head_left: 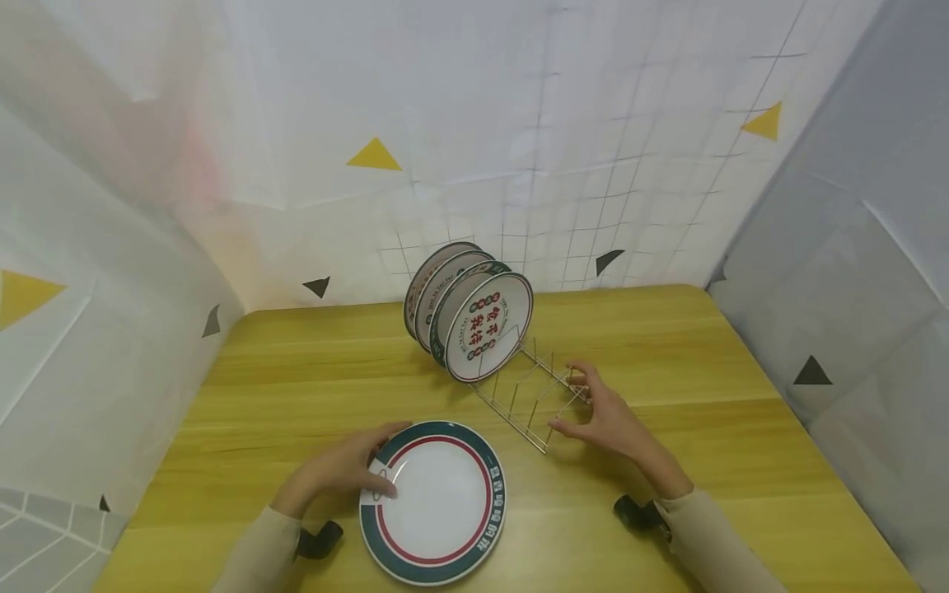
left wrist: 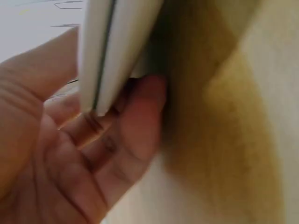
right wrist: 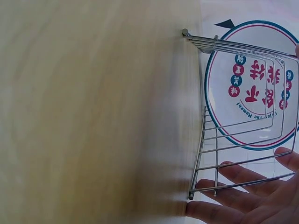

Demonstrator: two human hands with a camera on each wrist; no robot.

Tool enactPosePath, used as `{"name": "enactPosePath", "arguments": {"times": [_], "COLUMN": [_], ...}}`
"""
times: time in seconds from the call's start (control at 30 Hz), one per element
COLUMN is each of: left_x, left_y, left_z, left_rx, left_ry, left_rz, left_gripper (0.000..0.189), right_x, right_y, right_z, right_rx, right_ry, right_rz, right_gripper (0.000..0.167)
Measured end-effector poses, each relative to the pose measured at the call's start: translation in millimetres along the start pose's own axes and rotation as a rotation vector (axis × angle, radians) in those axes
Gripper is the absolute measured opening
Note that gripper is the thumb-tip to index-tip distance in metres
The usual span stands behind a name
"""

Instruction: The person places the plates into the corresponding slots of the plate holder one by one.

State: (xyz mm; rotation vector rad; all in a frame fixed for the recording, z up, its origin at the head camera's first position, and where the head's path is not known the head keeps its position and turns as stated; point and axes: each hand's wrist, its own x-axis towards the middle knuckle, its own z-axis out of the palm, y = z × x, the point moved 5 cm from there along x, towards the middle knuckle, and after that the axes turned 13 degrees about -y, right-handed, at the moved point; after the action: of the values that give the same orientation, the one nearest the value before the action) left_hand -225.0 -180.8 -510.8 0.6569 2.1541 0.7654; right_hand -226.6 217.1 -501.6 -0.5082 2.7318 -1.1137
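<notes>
At the table's front, my left hand [head_left: 343, 468] grips two stacked plates [head_left: 441, 498] at their left edge, thumb over the rim. The top plate is white with a green rim and a red ring. The left wrist view shows the two plate rims [left wrist: 100, 56] close together, with fingers [left wrist: 140, 116] beneath them. My right hand [head_left: 610, 418] holds the right end of a wire dish rack [head_left: 511, 416], thumb and fingers spread across its width. Several printed plates [head_left: 489, 325] stand on edge in the rack's far left end.
The wooden table [head_left: 311, 354] meets a white sheet wall [head_left: 460, 99] at the back, with sheets on both sides too. Black wrist mounts [head_left: 320, 540] sit under the sleeves. The rack's right-hand slots hold no plates.
</notes>
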Motion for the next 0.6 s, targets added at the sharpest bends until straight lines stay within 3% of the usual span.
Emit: {"name": "enactPosePath", "arguments": {"times": [0.2,0.4,0.6], "left_x": [-0.6,0.4,-4.3], "left_y": [-6.2,-1.7,8.7], "left_z": [-2.0,-6.6,-19.0], "left_rx": [-0.081,0.009,0.099], "left_ry": [0.042,0.082,0.166], "left_rz": [0.009,0.039,0.048], "left_gripper": [0.076,0.066,0.062], "right_x": [0.3,0.1,-0.7], "right_y": [-0.2,-0.6,-1.1], "right_z": [-0.2,-0.4,-0.4], "right_rx": [-0.004,-0.007,0.008], "right_ry": [-0.001,0.002,0.001], "right_rz": [0.0,-0.012,-0.012], "right_gripper": [0.093,0.093,0.092]}}
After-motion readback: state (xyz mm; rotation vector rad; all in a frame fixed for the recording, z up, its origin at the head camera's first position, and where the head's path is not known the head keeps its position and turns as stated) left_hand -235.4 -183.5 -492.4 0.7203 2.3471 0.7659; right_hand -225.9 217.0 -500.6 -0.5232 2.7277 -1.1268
